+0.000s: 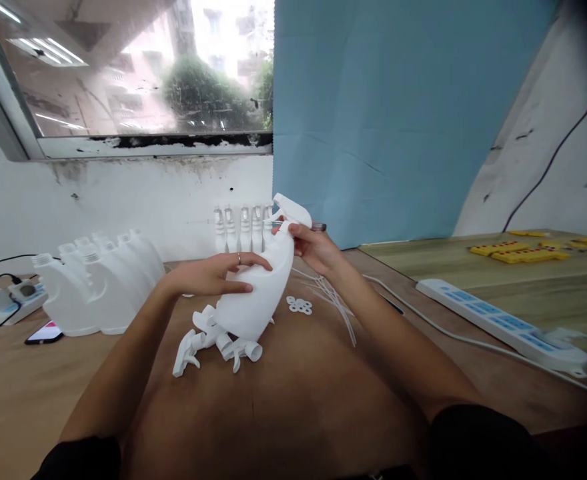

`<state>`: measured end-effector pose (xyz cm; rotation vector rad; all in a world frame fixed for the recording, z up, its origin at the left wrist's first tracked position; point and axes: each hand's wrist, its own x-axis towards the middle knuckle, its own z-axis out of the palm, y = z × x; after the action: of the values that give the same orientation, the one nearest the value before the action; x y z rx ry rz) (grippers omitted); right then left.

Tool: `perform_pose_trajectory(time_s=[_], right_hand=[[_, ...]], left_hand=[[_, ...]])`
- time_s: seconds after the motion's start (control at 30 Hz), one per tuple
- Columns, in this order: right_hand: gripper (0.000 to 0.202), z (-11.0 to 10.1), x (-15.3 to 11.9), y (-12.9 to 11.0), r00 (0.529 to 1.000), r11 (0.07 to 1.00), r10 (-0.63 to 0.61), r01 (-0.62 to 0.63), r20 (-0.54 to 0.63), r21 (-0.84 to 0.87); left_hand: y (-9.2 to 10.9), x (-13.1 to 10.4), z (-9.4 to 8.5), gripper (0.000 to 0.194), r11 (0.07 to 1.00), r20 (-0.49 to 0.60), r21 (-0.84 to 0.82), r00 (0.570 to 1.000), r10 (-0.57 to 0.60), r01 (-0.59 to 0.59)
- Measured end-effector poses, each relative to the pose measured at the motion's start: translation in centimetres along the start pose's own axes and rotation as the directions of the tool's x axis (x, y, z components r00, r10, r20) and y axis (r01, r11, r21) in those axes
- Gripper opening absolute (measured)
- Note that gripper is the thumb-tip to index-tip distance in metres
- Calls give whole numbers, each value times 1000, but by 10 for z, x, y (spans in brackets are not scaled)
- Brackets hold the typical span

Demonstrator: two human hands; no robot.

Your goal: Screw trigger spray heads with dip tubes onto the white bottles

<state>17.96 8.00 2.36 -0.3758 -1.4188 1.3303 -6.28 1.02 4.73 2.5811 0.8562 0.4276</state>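
Observation:
A white bottle (256,293) is held tilted above the brown table, its neck up and to the right. On its neck sits a white spray head (293,210). My left hand (223,272), with a ring on one finger, grips the bottle's side. My right hand (313,245) has its fingers closed around the neck just under the spray head; a thin metal tool with a dark handle (318,227) shows at these fingers. Loose white spray heads (188,350) lie below the bottle. Small white rings (299,305) and thin white tubes (336,300) lie to its right.
White bottles without tops (93,287) stand at the left, beside a phone (43,333) and a power strip (11,303). Several slim white pieces (245,230) stand by the wall. At the right are another power strip (498,323), its cable, and yellow parts (518,252).

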Motion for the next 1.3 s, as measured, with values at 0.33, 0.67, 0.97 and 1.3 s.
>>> perform_pose_trajectory(time_s=[0.33, 0.67, 0.97, 1.3], right_hand=[[30, 21, -6, -5, 765, 886, -461, 419, -450, -197], [34, 22, -11, -8, 720, 842, -537, 425, -440, -333], [40, 52, -34, -1, 827, 806, -483, 291, -288, -515], [38, 57, -42, 2, 839, 786, -494, 318, -228, -530]], left_hand=[[-3, 2, -6, 63, 951, -885, 304, 383, 264, 49], [4, 1, -4, 43, 978, -885, 192, 445, 138, 79], [29, 21, 29, 60, 927, -627, 274, 778, -29, 255], [36, 14, 35, 71, 875, -574, 388, 819, -17, 290]])
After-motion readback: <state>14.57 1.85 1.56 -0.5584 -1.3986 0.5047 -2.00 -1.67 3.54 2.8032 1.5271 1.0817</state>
